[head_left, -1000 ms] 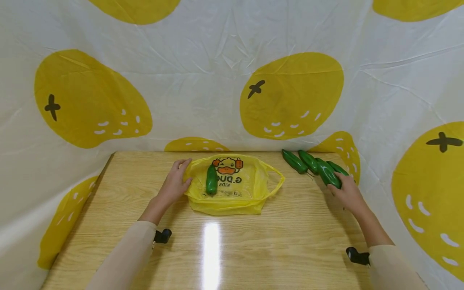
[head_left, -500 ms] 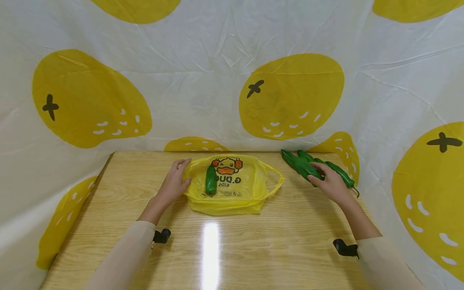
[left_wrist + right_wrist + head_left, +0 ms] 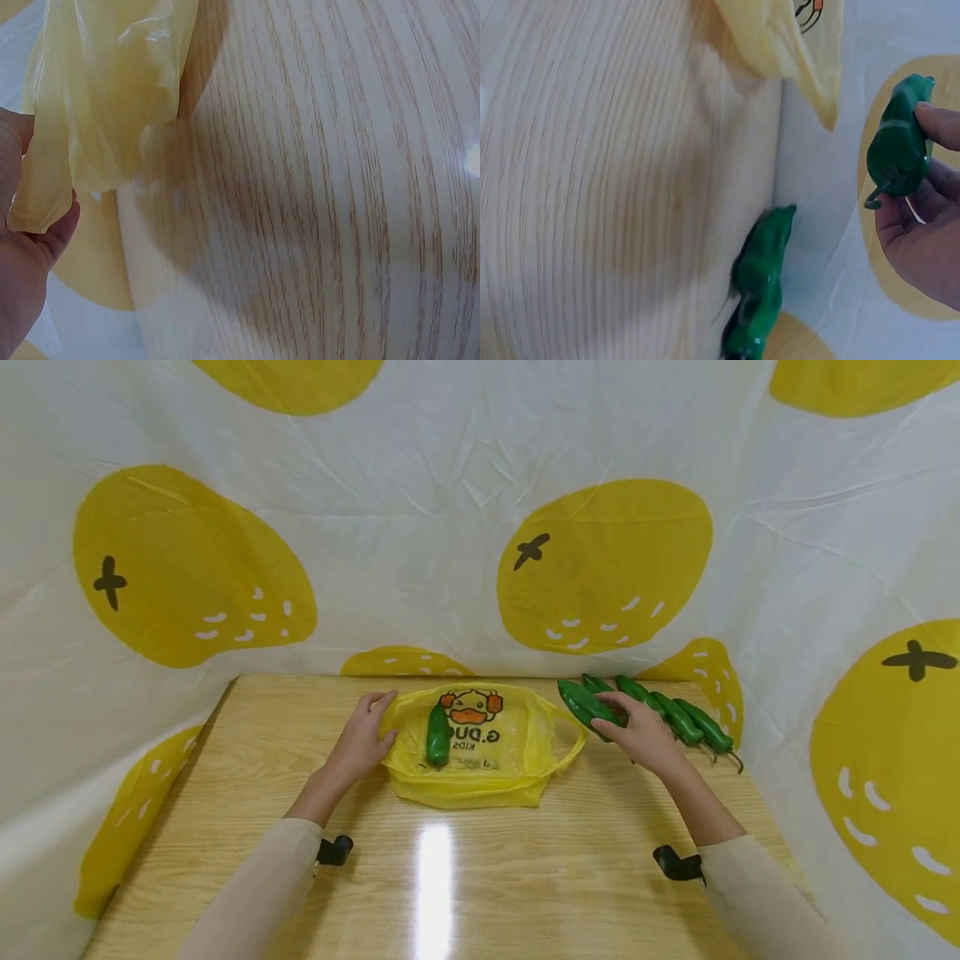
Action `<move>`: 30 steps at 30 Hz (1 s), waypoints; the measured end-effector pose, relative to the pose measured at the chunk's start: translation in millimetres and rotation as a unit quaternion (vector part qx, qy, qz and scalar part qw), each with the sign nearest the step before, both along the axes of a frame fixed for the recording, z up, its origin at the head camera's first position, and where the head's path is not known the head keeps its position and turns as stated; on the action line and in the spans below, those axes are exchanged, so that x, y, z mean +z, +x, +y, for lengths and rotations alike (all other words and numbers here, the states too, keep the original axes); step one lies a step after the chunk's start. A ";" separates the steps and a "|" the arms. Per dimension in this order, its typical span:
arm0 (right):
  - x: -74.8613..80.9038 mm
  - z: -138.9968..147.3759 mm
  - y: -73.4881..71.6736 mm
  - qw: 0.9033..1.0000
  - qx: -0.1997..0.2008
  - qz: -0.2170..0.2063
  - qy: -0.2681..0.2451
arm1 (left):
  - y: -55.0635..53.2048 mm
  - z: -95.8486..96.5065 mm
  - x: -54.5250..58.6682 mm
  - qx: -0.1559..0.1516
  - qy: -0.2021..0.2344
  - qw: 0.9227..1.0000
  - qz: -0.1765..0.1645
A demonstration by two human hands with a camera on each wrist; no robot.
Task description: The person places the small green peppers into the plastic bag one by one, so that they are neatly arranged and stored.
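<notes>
A yellow plastic bag (image 3: 517,735) with a duck print lies on the table, its mouth spread toward the left. My left hand (image 3: 363,735) holds the bag's left edge, the plastic passing between thumb and fingers in the left wrist view. One green pepper (image 3: 438,735) is at the bag's left part, over the print. To the right of the bag, my right hand (image 3: 637,731) grips another green pepper (image 3: 898,142) above the table, stem toward the wrist camera. Behind that hand, several green peppers (image 3: 703,725) lie in a slanted row.
The wood-grain table (image 3: 510,877) meets a white curtain (image 3: 405,568) with yellow fruit prints at its back and sides. A loop handle (image 3: 573,752) of the bag reaches out to the right, close to the held pepper.
My right hand has lifted a pepper out of the row and carried it left toward the bag. My left hand and the bag have stayed in place.
</notes>
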State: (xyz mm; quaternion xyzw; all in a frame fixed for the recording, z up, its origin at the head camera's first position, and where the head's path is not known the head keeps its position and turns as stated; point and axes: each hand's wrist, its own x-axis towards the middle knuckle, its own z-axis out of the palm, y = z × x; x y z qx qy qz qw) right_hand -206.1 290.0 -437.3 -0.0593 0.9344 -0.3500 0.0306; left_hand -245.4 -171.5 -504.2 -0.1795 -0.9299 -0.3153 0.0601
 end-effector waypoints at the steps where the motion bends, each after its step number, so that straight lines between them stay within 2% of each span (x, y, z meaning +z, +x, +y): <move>1: -0.9 -3.4 -0.7 1.000 0.001 -0.002 -0.004 | 0.3 -0.1 0.0 -0.001 -0.001 1.000 0.000; 11: -9.9 -40.7 -4.9 0.998 0.040 -0.012 -0.048 | 1.9 -0.9 -2.5 0.003 -0.005 1.000 0.001; 19: -18.0 -78.6 -19.9 0.995 0.037 -0.049 -0.074 | 3.8 0.1 -0.1 0.003 -0.002 1.000 -0.002; 24: -23.3 -98.3 -28.1 0.994 0.045 -0.077 -0.067 | 2.7 1.8 0.7 0.000 -0.005 1.000 -0.001; 30: -25.3 -123.7 -36.7 0.989 0.079 -0.121 -0.040 | 1.6 4.3 1.9 -0.009 -0.005 1.000 0.011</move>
